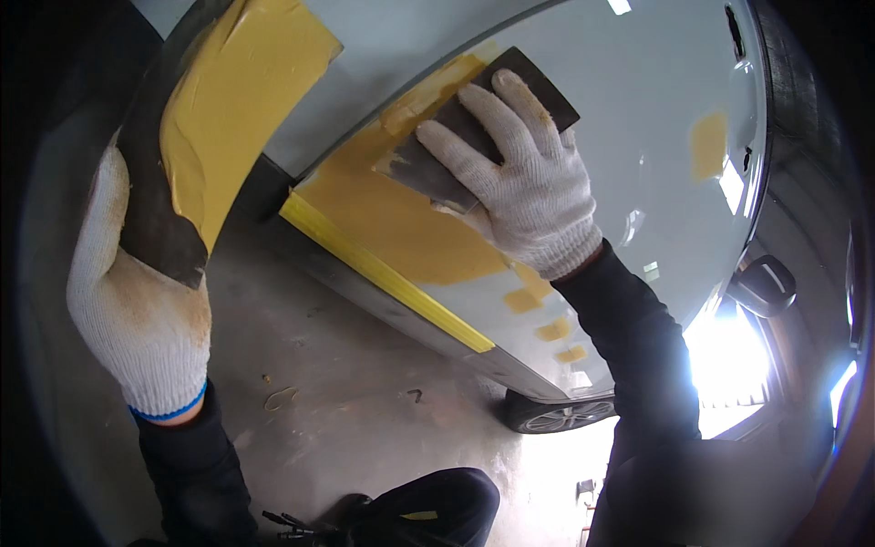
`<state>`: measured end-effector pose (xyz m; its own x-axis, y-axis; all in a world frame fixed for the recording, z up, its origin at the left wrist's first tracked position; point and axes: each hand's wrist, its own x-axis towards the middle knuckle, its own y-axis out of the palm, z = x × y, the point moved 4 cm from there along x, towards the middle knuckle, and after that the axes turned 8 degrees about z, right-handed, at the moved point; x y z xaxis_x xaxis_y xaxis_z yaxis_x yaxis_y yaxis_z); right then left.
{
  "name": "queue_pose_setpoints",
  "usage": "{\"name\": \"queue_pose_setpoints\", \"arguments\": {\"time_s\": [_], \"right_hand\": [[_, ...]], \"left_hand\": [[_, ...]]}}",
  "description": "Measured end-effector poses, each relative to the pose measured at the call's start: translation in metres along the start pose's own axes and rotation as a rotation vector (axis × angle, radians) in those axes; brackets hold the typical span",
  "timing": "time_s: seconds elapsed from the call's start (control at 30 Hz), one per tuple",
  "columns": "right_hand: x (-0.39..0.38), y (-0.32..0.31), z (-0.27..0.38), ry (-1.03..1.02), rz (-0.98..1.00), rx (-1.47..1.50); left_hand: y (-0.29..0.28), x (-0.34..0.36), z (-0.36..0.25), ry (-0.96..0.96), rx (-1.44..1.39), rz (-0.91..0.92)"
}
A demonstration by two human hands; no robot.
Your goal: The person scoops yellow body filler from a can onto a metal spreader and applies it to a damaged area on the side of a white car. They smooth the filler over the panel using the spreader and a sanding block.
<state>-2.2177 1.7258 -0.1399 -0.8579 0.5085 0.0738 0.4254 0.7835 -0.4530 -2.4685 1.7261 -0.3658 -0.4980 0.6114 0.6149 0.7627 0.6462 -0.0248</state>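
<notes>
In a white knit glove, my left hand is closed round the edge of a dark, flexible filler board. A thick layer of yellow body filler covers the board's face. My right hand, also gloved, presses a flat dark grey spreader against the pale car panel. Its fingers lie spread over the spreader's face, and the thumb is largely hidden below. Under and beside the spreader's edge is a broad smooth coat of yellow filler on the panel.
Yellow masking tape runs along the panel's lower edge. Small filler patches and a larger one mark the panel. Beyond are a wheel and a side mirror. My bent knee is over the concrete floor.
</notes>
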Motion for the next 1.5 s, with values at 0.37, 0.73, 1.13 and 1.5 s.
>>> {"name": "queue_pose_setpoints", "arguments": {"time_s": [0.37,0.73,1.13,1.5], "right_hand": [[0.013,0.018,0.019,0.019,-0.014,-0.030],[0.017,0.027,0.030,0.003,-0.145,-0.046],[0.026,0.024,0.029,-0.071,-0.192,-0.076],[0.029,0.024,0.032,-0.083,-0.189,-0.131]], "left_hand": [[0.026,-0.013,0.043,-0.132,-0.216,0.014],[0.036,-0.019,0.066,-0.174,-0.265,0.014],[0.037,-0.023,0.073,-0.195,-0.304,0.010],[0.030,-0.023,0.076,-0.203,-0.321,-0.001]]}}
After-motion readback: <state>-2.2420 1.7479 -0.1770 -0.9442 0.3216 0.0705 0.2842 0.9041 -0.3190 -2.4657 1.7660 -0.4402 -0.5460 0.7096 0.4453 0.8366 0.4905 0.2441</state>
